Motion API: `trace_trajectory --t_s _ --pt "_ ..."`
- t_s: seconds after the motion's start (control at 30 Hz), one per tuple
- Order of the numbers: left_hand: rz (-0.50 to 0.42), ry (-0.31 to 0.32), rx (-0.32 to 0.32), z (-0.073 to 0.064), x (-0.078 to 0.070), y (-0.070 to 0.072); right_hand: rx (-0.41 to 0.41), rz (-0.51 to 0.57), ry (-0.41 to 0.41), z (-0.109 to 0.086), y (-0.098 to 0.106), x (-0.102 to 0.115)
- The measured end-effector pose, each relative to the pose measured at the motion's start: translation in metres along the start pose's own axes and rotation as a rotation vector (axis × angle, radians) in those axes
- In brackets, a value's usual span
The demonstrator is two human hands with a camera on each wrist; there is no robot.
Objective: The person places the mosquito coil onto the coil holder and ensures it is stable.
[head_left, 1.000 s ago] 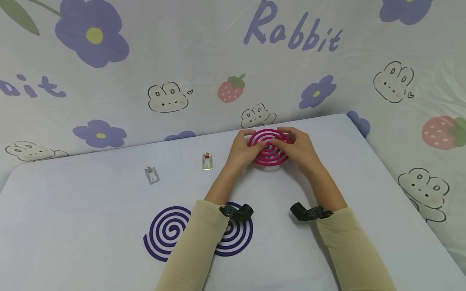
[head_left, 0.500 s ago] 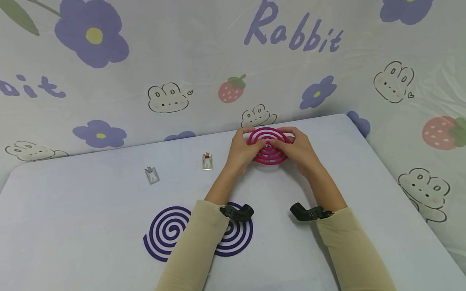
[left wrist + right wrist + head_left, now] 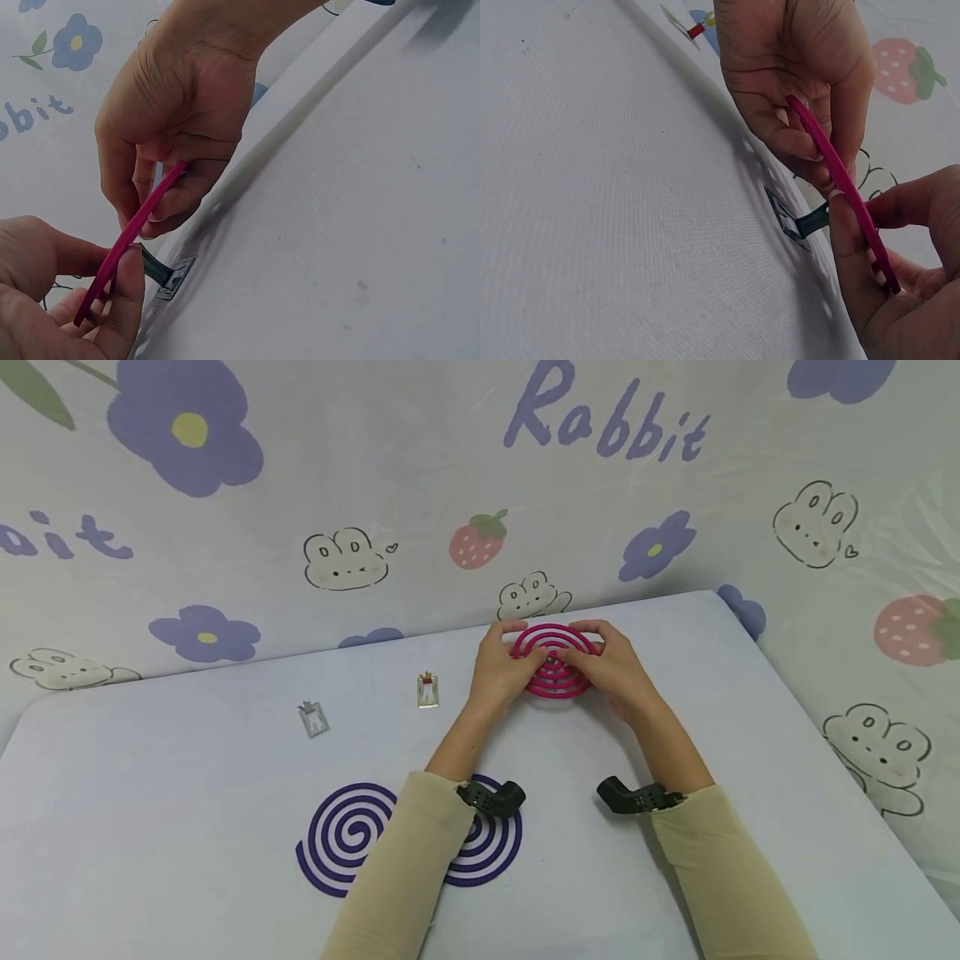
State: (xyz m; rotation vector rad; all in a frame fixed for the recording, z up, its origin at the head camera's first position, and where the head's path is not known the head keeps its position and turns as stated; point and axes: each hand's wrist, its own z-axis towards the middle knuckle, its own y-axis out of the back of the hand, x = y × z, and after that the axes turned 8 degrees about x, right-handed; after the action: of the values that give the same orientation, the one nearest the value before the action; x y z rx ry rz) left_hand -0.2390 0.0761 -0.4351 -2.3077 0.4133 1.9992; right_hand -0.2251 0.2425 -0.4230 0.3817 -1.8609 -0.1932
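A pink mosquito coil (image 3: pixel 555 695) is held between both hands near the table's back edge, its flat face tilted. My left hand (image 3: pixel 504 670) pinches its left side, thumb near the centre and fingers at the rim. On the opposite side, my right hand (image 3: pixel 617 667) grips it the same way. Beneath it, a dark metal coil stand (image 3: pixel 784 214) rests on the table with its raised tongue reaching the coil's middle; both wrist views show it. Fingers hide where tongue and coil meet, so I cannot tell whether they are joined.
Two purple mosquito coils (image 3: pixel 330 881) lie flat near the front, partly covered by the left sleeve. A silver stand (image 3: pixel 313 720) and a gold stand (image 3: pixel 427 692) with a red part lie further back. A printed cloth (image 3: pixel 420 460) hangs behind the table (image 3: pixel 172 793).
Both hands stay on the pink coil, which has risen and tilted very slightly. The head view has shifted a little. The purple coils and other stands have not moved.
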Motion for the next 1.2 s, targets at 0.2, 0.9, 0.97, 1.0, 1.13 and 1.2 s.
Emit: trace_trajectory --t_s 0.2,0.9,0.97,1.0,1.13,1.2 --pt "0.020 -0.002 -0.002 0.0008 0.0012 0.0013 -0.004 0.019 -0.004 0.0022 -0.0028 -0.0013" --pt "0.027 0.011 -0.002 0.0003 0.0026 -0.0013 0.003 0.026 0.008 0.0030 -0.0028 -0.0046" --pt "0.023 0.010 -0.002 -0.0005 0.0020 -0.0013 0.001 0.023 0.002 0.0031 -0.0030 -0.0046" --pt "0.023 0.009 -0.002 -0.0007 0.0018 -0.0013 0.000 0.023 0.000 0.0032 -0.0030 -0.0046" --pt "0.024 0.007 -0.001 -0.0007 0.0015 -0.0012 -0.008 0.020 -0.008 0.0029 -0.0033 -0.0042" --pt "0.024 0.007 -0.003 -0.0007 0.0012 -0.0012 -0.010 0.018 -0.011 0.0028 -0.0033 -0.0039"
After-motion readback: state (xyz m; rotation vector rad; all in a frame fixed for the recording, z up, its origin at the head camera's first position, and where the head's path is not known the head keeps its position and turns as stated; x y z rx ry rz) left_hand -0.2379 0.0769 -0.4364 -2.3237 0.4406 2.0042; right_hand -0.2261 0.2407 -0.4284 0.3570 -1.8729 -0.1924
